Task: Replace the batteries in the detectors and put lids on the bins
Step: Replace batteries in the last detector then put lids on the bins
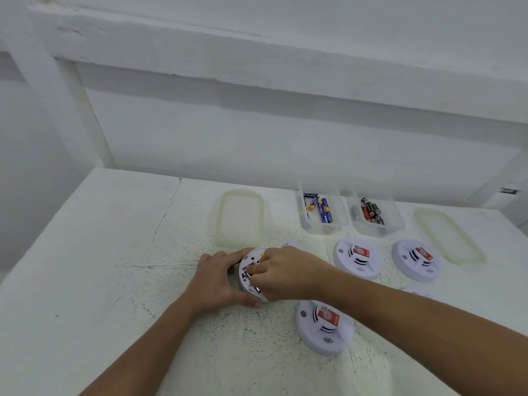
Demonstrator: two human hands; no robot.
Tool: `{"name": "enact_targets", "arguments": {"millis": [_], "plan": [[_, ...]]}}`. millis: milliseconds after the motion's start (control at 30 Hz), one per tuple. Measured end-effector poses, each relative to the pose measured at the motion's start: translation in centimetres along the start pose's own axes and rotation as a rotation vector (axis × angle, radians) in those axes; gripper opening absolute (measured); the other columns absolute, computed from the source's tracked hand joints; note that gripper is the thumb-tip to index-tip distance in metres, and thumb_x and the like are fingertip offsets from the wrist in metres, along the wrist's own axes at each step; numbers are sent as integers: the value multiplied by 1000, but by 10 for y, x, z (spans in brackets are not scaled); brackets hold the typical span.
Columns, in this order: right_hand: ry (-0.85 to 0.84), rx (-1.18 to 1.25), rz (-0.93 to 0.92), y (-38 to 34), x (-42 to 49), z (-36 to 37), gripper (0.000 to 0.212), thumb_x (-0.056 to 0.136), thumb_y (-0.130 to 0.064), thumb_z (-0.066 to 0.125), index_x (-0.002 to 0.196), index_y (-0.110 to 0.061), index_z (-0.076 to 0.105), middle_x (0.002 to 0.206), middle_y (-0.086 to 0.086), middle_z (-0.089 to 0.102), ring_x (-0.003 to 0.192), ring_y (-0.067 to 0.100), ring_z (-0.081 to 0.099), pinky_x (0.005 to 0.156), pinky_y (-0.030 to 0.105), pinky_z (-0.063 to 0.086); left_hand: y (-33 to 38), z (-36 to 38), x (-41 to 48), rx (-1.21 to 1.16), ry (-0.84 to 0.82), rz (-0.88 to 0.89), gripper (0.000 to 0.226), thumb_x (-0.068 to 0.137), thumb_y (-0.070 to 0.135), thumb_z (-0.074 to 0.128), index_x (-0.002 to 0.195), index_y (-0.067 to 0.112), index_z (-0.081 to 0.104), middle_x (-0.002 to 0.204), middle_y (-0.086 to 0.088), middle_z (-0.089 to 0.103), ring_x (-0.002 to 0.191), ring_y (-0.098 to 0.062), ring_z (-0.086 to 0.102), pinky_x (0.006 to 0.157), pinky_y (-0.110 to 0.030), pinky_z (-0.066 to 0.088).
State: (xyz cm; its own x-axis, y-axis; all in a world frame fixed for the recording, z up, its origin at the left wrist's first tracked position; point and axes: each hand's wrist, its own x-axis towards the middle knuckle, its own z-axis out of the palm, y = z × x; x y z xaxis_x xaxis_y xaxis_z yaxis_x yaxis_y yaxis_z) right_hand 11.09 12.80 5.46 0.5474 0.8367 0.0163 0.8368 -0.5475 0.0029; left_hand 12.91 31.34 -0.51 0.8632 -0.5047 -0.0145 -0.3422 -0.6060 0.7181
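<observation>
An opened white detector (249, 267) lies back-up on the table at centre. My left hand (217, 281) grips its left rim, thumb under the near edge. My right hand (281, 272) has its fingertips curled into the battery bay, pinching something small that I cannot make out. Three closed detectors with red labels lie around: one near (324, 324), one further back (357, 260) and one at the right (415, 260). Two clear bins stand behind them, one with blue batteries (321, 211), one with dark and red batteries (374, 214). Two translucent lids lie flat, one left (238, 217), one right (448, 235).
The white speckled table (114, 252) ends at its left edge and meets a white wall (257, 124) close behind the bins. A small white piece (414, 291) shows just above my right forearm.
</observation>
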Motion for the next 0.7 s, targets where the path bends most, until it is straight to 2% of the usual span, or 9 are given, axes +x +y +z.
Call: {"name": "enact_targets", "arguments": {"millis": [100,167,233,300,367,433,533,633,700], "plan": [[11,-18,-8,-1,4,-4,24,49,-9,80,59,-14,59,57,-2,60,45,16,30,38,18,33,-4,2,1,16,5,4,95,34,88,65,121,64,37,95,17,63,89,1,49,90,-24,28],[18,-43,-14,-1,4,-4,25,48,-11,79,61,-14,59,58,-2,61,47,16,27,39,18,28,-5,2,1,17,8,5,96,35,86,66,123,62,38,95,16,64,89,1,50,91,-25,28],[-4,-21,7,-1,3,-6,26,49,-12,78,62,-14,57,58,-2,60,47,16,29,39,19,30,-5,3,1,15,11,0,96,36,83,70,124,60,39,94,16,63,88,1,50,91,-25,28],[-29,23,44,-2,2,-9,24,51,-12,76,63,-13,55,55,-2,57,48,17,33,41,17,25,-5,3,1,15,22,-1,95,36,81,72,124,61,41,93,17,64,88,2,50,91,-24,28],[-48,81,107,-2,-1,-10,16,61,-15,71,69,-13,57,59,-2,59,58,20,44,45,22,29,-4,3,1,8,31,-2,94,37,80,74,123,60,43,93,19,64,88,2,51,91,-23,27],[-47,174,206,-1,-6,-9,11,74,-24,62,81,-14,62,70,-1,64,79,20,52,59,31,43,-4,3,0,0,33,-5,96,37,80,74,125,58,44,93,19,65,89,2,51,92,-24,28],[-33,319,330,-8,-9,-8,18,85,-34,57,88,-18,65,80,-4,65,93,13,48,76,33,46,-3,3,0,-6,49,-13,99,34,83,72,126,57,45,93,16,64,89,0,51,91,-25,29],[-22,428,412,-12,-7,-8,19,88,-30,60,94,-14,68,84,1,65,88,14,47,74,14,36,-3,3,-2,-7,56,-23,101,32,81,74,126,56,46,95,16,63,90,0,50,92,-23,30],[9,475,478,-12,-7,-10,17,87,-24,62,97,-13,70,81,-2,65,77,13,51,70,16,39,-2,3,-2,-12,64,-32,101,31,80,76,125,57,47,95,16,62,90,-1,49,92,-22,31]]}}
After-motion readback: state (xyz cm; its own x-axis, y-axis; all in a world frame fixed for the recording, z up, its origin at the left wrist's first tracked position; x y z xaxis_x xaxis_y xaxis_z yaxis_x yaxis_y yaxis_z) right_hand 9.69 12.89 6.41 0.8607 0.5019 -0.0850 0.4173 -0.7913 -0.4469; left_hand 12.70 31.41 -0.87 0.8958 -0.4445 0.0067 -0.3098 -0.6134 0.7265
